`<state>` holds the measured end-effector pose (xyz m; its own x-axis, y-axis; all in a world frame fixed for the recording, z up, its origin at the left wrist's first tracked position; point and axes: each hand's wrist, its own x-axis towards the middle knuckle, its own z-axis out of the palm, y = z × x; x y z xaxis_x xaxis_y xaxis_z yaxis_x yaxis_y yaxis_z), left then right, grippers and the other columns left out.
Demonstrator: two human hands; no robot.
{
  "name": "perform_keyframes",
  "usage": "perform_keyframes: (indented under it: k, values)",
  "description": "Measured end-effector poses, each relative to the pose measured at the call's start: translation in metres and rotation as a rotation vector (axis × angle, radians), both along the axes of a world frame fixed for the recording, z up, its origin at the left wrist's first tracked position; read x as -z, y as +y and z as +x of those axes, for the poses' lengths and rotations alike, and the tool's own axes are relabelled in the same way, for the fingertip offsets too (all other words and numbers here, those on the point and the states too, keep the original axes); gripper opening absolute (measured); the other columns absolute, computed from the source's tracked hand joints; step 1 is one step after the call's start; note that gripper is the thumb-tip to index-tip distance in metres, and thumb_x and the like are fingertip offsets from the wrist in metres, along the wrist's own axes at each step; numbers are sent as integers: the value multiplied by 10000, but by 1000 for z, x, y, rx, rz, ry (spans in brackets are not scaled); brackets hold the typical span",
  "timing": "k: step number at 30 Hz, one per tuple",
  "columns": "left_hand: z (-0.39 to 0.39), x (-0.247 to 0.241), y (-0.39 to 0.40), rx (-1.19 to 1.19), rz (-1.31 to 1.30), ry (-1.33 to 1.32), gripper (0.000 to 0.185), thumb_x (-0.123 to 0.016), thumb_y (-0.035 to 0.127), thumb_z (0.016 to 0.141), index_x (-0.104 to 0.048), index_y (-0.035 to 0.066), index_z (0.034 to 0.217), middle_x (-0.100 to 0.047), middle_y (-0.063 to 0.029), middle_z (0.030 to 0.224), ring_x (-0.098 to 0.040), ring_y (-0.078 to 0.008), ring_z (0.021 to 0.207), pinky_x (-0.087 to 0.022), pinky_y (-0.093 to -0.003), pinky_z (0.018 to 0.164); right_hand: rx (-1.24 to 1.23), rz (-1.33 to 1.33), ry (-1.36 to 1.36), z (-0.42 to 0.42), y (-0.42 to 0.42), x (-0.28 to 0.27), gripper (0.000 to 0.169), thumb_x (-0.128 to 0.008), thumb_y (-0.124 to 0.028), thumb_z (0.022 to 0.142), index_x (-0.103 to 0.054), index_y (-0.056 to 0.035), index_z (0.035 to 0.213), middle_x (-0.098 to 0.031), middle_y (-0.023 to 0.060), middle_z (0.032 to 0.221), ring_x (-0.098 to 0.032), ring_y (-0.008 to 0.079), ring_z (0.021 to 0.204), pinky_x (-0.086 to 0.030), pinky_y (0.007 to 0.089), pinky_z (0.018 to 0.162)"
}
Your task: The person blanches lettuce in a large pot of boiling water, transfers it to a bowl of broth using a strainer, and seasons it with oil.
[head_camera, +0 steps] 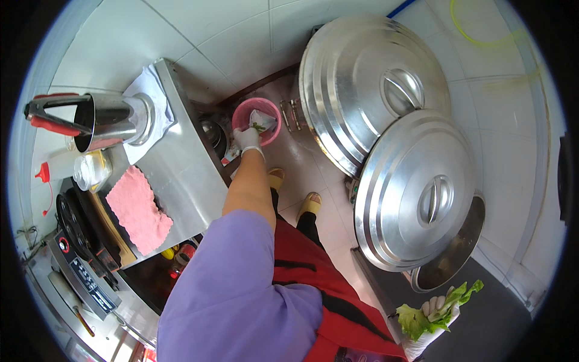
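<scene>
My left hand (246, 138), in a white glove, reaches down to the rim of a pink plastic bin (256, 100) on the floor. A small piece of green leaf (258, 127) shows right at its fingertips; whether they grip it or it lies in the bin cannot be told. White crumpled material (264, 119) is inside the bin. At the lower right, my right hand (436, 316), also gloved in white, is closed around green lettuce leaves (414, 321), held over a dark surface.
Two large metal lids (344, 90) (398, 212) overlap on the right, one partly over a metal pot (477, 235). A steel counter (185, 181) on the left holds a pink cloth (138, 208), a metal pitcher (113, 120) and a glass jar (92, 171). Yellow slippers (310, 203) stand on the tiles.
</scene>
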<state>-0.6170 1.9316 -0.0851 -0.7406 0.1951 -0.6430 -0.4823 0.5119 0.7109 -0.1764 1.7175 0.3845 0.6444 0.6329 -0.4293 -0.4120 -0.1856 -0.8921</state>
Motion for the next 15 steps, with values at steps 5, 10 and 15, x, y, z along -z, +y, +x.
perform_keyframes:
  k: [5,10,15]
  values:
    - [-33,15,-4,341,-329,539,183,-517,74,732,-645,-44,792,-666,-239,827,-665,-362,784,-517,-427,747,-137,72,54,-17,13,-9,437,-498,-289,958,-446,28,1255,-369,-19,671,-309,55,538,-291,188,464]
    - [-44,2,14,195,-191,367,357,-455,198,875,-675,-83,857,-666,-273,877,-653,-391,893,-493,-457,814,-109,91,65,-13,5,-3,447,-504,-293,949,-460,46,1238,-408,-4,657,-334,63,525,-296,194,446]
    - [-58,-41,21,188,-123,442,298,-417,116,889,-565,-63,1076,-650,-205,894,-633,-357,831,-486,-432,803,-150,157,111,-10,-2,-1,459,-485,-311,941,-485,32,1246,-372,-27,628,-325,52,516,-270,188,442]
